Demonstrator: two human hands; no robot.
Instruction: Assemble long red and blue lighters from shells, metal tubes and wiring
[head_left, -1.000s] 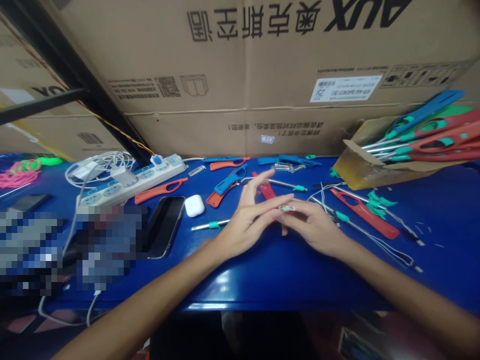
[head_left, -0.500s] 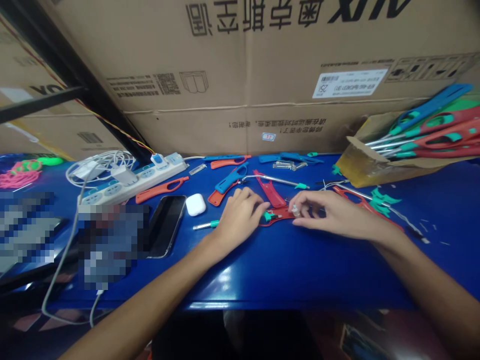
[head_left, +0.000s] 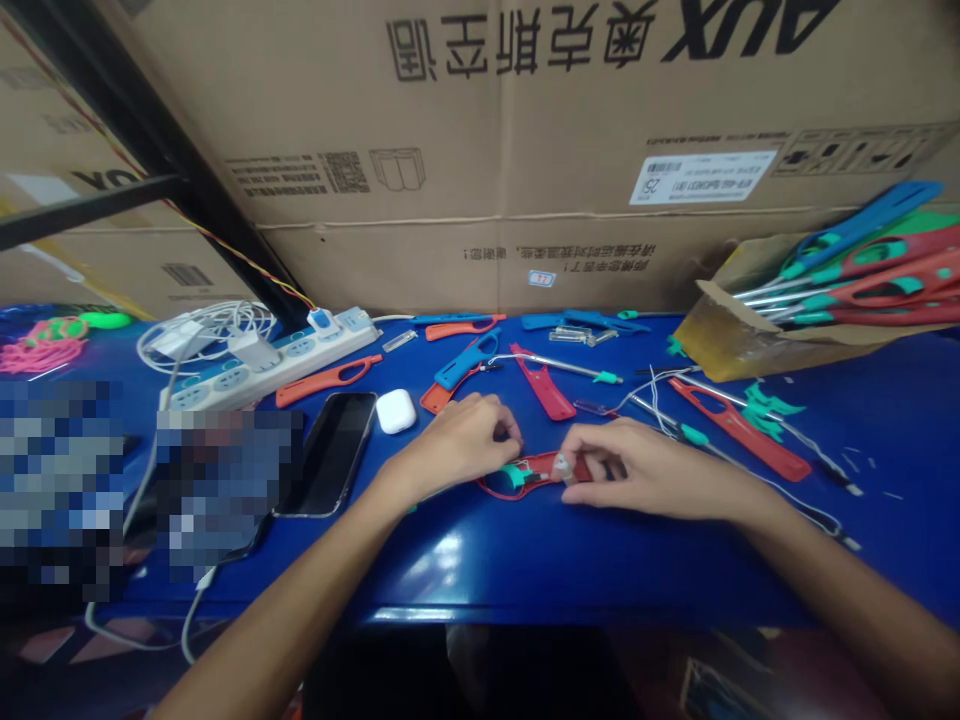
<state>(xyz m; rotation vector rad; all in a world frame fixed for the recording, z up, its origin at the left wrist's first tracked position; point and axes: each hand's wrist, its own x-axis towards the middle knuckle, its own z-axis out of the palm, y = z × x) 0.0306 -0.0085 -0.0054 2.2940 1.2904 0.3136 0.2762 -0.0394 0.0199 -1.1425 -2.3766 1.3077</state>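
On the blue table lies a red lighter casing half (head_left: pixel 534 489), with a green trigger (head_left: pixel 515 475) set inside it. My left hand (head_left: pixel 461 440) is closed over the casing's left end, thumb and fingers pinched at its edge; the fingertips are partly hidden. Between the thumb and forefinger of my right hand (head_left: pixel 637 468) is a small whitish, see-through lighter part (head_left: pixel 562 466), held over the right part of the casing. Just behind my hands lies another red casing half (head_left: pixel 551 388). A metal lighter tube (head_left: pixel 559 362) with a wire rests beyond it.
A carton (head_left: pixel 720 335) of assembled lighters stands at the back right. Loose red casing (head_left: pixel 750 430), orange casing (head_left: pixel 326 382) and blue casing (head_left: pixel 466 360) pieces lie around. Leftward are a phone (head_left: pixel 330 455), a white earbud case (head_left: pixel 395 411) and a power strip (head_left: pixel 289 350). A large cardboard box (head_left: pixel 420 255) stands behind.
Both hands and the casing have come nearer to me and slightly left. A clear part and wired tubes now show behind and beside my right hand. The view has shifted slightly.
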